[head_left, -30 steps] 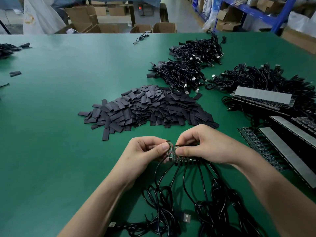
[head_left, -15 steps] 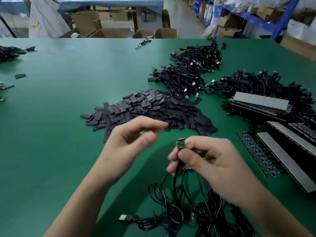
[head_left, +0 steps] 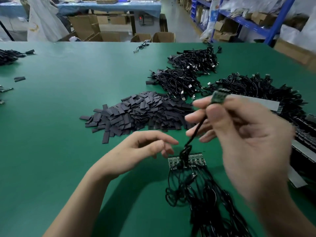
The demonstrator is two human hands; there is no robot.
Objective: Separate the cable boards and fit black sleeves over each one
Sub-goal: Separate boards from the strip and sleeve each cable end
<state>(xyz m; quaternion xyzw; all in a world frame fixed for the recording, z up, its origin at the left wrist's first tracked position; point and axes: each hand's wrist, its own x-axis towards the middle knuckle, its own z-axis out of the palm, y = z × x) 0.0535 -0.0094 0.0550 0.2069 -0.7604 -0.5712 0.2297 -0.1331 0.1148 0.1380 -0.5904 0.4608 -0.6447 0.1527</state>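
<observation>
My right hand [head_left: 242,144] is raised and blurred, pinching one small green cable board [head_left: 218,98] between thumb and fingers; its black cable [head_left: 195,134] hangs down to the table. The remaining strip of joined boards [head_left: 196,159] lies flat on the green table [head_left: 51,134] with its tangle of black cables [head_left: 201,199] trailing towards me. My left hand [head_left: 142,149] hovers just left of that strip, fingers apart and holding nothing. A large pile of flat black sleeves [head_left: 136,113] lies beyond both hands.
Heaps of finished black cables [head_left: 177,81] lie at the back right. Stacked board panels with cables [head_left: 304,134] fill the right edge. A few loose sleeves [head_left: 19,79] and cables [head_left: 8,56] sit far left. Cardboard boxes and blue shelving stand beyond the table.
The single board was snapped off the strip. My right hand has lifted it up and to the right, while my left hand let go and dropped towards the table beside the strip.
</observation>
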